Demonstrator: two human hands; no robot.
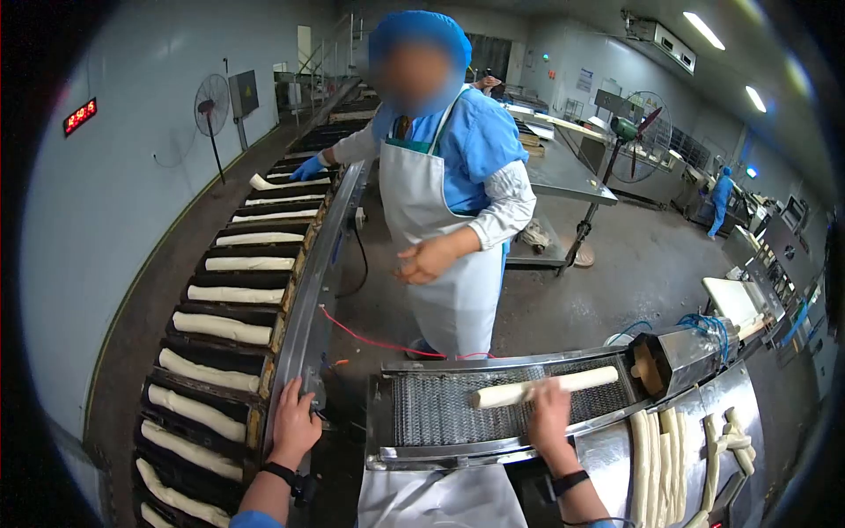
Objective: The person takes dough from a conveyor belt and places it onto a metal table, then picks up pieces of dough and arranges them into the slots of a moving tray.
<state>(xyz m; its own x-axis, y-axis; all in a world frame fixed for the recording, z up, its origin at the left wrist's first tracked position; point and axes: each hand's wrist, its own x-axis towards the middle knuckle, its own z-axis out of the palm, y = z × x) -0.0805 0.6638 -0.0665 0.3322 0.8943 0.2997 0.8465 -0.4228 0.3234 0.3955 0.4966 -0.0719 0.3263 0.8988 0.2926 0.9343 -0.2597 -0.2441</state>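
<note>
A long pale dough roll [594,379] lies on the metal mesh belt [431,414] in front of me. My right hand [549,415] is over the roll's middle, its slightly blurred fingers closed about it. My left hand [295,424] holds nothing; its fingers are apart at the metal rail [304,339] beside the line of baking pans. Dark pans [214,307] run along the left, most with one dough strip [222,327] inside.
Across the belt, a co-worker in a white apron [440,211] reaches a blue-gloved hand [308,168] to a far pan. More dough strips [658,466] lie on the metal table at right. A machine housing [691,352] stands at the belt's right end. A red cord [370,339] hangs between the lines.
</note>
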